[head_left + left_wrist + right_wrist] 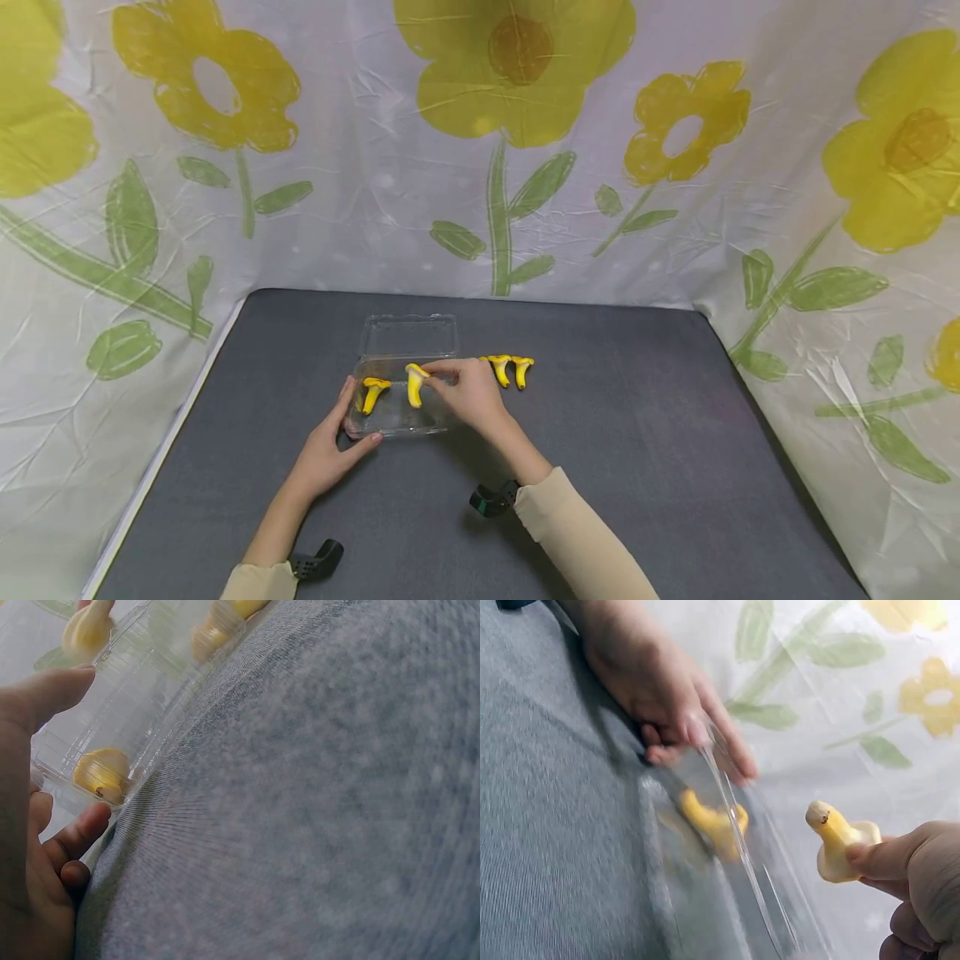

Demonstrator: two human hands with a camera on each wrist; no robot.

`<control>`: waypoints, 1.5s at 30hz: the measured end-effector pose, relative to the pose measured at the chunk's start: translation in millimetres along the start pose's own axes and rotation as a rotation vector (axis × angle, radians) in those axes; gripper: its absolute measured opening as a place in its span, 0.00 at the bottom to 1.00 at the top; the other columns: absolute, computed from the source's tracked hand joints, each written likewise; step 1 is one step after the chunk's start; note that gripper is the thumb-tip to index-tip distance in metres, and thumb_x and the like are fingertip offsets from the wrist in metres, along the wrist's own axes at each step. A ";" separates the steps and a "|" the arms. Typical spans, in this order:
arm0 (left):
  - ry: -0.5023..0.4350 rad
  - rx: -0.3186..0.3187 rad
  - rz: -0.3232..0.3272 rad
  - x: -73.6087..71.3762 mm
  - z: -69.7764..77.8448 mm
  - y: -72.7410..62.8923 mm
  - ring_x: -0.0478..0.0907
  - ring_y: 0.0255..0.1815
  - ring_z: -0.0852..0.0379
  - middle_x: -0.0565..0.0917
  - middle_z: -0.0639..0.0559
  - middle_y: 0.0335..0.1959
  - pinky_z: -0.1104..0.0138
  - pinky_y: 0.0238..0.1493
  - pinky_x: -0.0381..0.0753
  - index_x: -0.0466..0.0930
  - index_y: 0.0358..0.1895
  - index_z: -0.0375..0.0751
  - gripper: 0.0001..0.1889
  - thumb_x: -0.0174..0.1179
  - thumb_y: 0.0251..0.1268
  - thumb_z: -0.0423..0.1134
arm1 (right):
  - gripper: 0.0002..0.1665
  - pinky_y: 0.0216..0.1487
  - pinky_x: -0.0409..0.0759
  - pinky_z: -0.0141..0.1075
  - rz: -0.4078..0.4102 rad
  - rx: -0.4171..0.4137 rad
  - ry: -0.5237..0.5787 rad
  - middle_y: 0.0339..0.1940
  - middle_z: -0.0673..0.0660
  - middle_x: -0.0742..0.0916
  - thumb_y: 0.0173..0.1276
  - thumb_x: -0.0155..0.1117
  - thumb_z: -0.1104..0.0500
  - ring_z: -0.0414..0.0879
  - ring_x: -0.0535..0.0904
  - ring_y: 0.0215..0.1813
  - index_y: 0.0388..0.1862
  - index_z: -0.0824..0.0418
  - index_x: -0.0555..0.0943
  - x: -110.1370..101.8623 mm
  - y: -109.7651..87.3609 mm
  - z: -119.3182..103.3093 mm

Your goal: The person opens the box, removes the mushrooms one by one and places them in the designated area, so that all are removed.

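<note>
My right hand (476, 395) pinches a yellow chanterelle mushroom (415, 387) between thumb and fingers, holding it over a clear plastic clamshell container (411, 428). In the right wrist view the held mushroom's stem end points away from the fingers, toward the upper left. Another chanterelle (374, 393) lies inside the container at its left end. My left hand (324, 460) grips the container's left end, thumb at the front edge and fingers along the left side. The hinged lid (409, 337) lies folded back behind the base.
To the right of the container, partly behind my right hand, several more chanterelles (522, 372) stand in a row on the dark grey tabletop (637, 467). A white curtain (337, 217) printed with yellow flowers encloses the table at the back and sides.
</note>
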State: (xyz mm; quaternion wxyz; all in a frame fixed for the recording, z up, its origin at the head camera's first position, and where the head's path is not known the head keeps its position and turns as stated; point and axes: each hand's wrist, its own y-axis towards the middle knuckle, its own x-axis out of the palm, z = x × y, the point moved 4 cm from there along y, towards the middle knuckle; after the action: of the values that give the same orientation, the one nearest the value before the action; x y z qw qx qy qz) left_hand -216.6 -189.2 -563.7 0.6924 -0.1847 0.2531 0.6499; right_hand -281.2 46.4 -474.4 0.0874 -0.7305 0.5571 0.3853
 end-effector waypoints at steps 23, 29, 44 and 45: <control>0.010 -0.015 -0.022 0.0 -4.7 -0.7 0.48 0.86 0.31 0.43 0.45 0.89 0.32 0.77 0.54 0.40 0.89 0.50 0.55 0.71 0.71 0.54 | 0.11 0.19 0.57 0.30 0.237 0.118 -0.029 0.40 0.56 0.94 0.70 0.77 0.61 0.35 0.55 0.15 0.50 0.60 0.93 -66.5 -29.8 61.3; 0.011 -0.005 -0.013 1.3 -4.9 -0.7 0.59 0.82 0.36 0.44 0.44 0.89 0.37 0.74 0.63 0.41 0.89 0.49 0.55 0.71 0.71 0.53 | 0.12 0.18 0.56 0.29 0.283 0.133 -0.007 0.45 0.60 0.94 0.70 0.77 0.62 0.32 0.50 0.13 0.51 0.61 0.93 -86.8 -40.1 79.1; 0.018 -0.009 -0.008 0.7 -3.6 0.8 0.66 0.66 0.42 0.44 0.44 0.89 0.46 0.59 0.66 0.41 0.89 0.49 0.56 0.71 0.71 0.53 | 0.12 0.17 0.54 0.28 0.344 0.152 0.073 0.44 0.58 0.94 0.67 0.79 0.61 0.29 0.51 0.12 0.49 0.60 0.94 -88.7 -60.7 104.4; 0.020 -0.009 -0.008 1.0 -3.5 0.9 0.67 0.66 0.42 0.44 0.44 0.89 0.47 0.58 0.66 0.41 0.89 0.49 0.56 0.71 0.71 0.53 | 0.12 0.17 0.54 0.28 0.342 0.157 0.081 0.43 0.58 0.94 0.67 0.79 0.61 0.29 0.52 0.12 0.48 0.60 0.94 -86.1 -62.4 105.3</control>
State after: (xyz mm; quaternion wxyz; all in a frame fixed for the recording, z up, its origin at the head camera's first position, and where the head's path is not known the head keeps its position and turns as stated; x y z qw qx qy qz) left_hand -217.8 -190.4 -567.0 0.6918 -0.1952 0.2564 0.6462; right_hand -282.4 192.0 -508.8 0.0547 -0.6309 0.7046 0.3202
